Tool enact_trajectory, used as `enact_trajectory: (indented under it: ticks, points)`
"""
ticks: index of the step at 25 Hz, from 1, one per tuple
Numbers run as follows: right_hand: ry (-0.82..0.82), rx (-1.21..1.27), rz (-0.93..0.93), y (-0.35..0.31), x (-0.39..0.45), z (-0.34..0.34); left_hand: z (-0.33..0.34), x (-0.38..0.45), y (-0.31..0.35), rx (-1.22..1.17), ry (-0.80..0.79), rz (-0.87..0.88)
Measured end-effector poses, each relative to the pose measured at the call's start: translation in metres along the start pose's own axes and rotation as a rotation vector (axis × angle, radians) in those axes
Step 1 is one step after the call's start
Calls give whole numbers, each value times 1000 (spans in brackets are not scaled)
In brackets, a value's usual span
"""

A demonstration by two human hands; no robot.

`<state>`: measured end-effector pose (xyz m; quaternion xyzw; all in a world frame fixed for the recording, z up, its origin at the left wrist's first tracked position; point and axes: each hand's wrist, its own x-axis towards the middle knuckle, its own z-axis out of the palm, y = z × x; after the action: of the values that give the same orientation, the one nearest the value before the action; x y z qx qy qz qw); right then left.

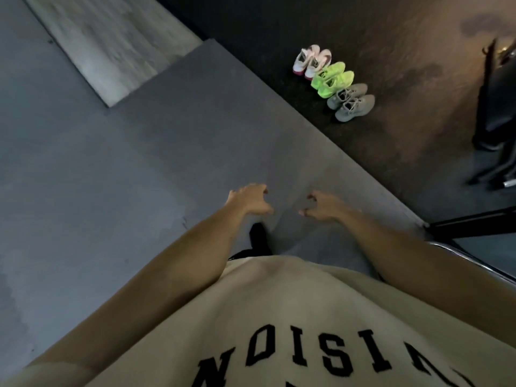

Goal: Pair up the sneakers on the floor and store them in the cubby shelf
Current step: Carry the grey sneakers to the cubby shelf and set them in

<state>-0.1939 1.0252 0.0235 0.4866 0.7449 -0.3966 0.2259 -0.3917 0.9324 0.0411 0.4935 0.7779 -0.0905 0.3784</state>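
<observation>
Three pairs of sneakers stand side by side in a row on the dark floor at the upper right: a white and pink pair (311,61), a neon green pair (332,79) and a grey pair (350,103). My left hand (248,198) and my right hand (321,205) are stretched out in front of me over the grey mat, well short of the shoes. Both hands hold nothing and their fingers are curled and apart. No cubby shelf is in view.
A grey mat (139,163) covers the floor under me; its edge runs diagonally toward the shoes. A pale wooden panel (106,43) lies at the upper left. Black equipment legs (494,129) stand at the right, and a metal rail (474,261) is near my right arm.
</observation>
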Motion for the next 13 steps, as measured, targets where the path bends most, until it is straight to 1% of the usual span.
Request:
enact_trajectory:
  ticks: [5,9,13]
  points:
    - [47,120,79,-34,66,-80,-105,93,8,147,-34,111]
    - [51,217,165,-38,122,-145,-174,169,40,236,-38,189]
    - [72,268,153,-29,182,-221,-235,250,81,303,-46,242]
